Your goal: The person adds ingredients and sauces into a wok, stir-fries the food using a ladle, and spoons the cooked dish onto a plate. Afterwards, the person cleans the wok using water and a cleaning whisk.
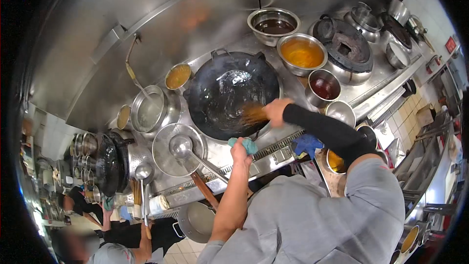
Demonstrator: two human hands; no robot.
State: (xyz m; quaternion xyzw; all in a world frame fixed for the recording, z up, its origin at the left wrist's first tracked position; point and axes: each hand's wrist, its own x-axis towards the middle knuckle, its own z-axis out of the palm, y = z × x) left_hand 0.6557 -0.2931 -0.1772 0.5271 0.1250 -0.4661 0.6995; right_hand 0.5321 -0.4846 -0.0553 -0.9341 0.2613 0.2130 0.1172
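A large black wok [210, 98] sits on the stove, its inside wet and shiny. My right hand [277, 112] is closed round a tan bristle brush [253, 114], whose bristles are against the wok's near right inside wall, slightly blurred. My left hand [239, 152] is closed on a folded green cloth [249, 146] at the wok's near rim. The cloth hides the part of the rim under it. Left of that hand, a steel ladle [181, 144] lies across a round strainer [161, 159] with a wooden handle [204, 190].
Bowls of dark liquid [274, 26] and orange liquid [303, 53] stand behind right, near a pot of red sauce [324, 87]. A tap [131, 71] hangs over a basin [148, 110] at left. A co-worker [115, 252] stands at lower left, holding a ladle [143, 172].
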